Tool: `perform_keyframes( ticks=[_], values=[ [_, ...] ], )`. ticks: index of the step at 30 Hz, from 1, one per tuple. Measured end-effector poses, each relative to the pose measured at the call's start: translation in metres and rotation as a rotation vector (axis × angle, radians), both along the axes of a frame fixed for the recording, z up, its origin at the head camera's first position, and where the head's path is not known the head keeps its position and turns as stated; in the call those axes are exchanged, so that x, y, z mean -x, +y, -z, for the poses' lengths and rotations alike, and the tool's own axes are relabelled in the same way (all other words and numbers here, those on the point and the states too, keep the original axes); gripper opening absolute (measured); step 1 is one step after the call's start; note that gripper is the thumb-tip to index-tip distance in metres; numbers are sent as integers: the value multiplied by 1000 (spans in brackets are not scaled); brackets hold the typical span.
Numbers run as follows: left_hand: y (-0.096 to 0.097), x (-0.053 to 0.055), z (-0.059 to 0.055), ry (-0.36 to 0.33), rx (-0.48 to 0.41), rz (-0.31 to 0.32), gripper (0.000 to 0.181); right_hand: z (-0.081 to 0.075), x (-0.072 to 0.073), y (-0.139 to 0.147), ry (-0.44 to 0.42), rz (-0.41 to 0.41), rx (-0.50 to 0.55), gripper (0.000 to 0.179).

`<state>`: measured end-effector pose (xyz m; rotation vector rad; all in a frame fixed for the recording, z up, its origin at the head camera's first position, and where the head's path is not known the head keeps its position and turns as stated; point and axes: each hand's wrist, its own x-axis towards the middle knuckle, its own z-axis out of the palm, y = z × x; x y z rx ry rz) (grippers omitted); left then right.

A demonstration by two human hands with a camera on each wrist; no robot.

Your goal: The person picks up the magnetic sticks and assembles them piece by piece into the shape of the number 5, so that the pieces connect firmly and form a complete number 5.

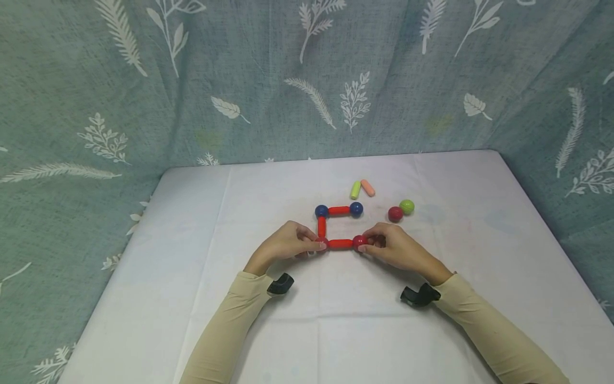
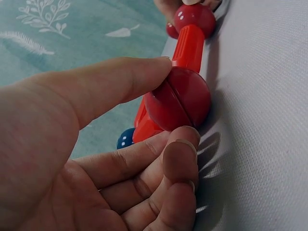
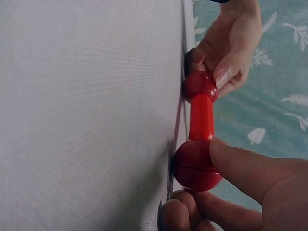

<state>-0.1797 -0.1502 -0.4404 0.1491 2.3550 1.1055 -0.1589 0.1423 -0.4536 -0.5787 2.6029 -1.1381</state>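
Observation:
On the white table lies a three-sided frame of red rods and balls. Its near red rod joins two red balls. My left hand pinches the left red ball between thumb and fingers. With thumb and fingertips, my right hand pinches the right red ball. From the left ball another red rod runs back to a blue ball. A further red rod links that one to a second blue ball. The frame's right side has no rod.
A loose red ball touches a green ball behind my right hand. Farther back lie a yellow-green rod and an orange rod. A patterned curtain hangs beyond the white table.

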Motion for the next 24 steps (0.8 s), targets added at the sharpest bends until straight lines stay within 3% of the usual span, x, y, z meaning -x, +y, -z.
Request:
perform_keyframes(
  ticks=[14,24],
  values=[
    [1,1,-1,0,8,-8,32,-2,1,2,3,2,-13,32],
    [-2,0,1,2,8,-3,31,-19,10,14,76,58,28,32]
  ],
)
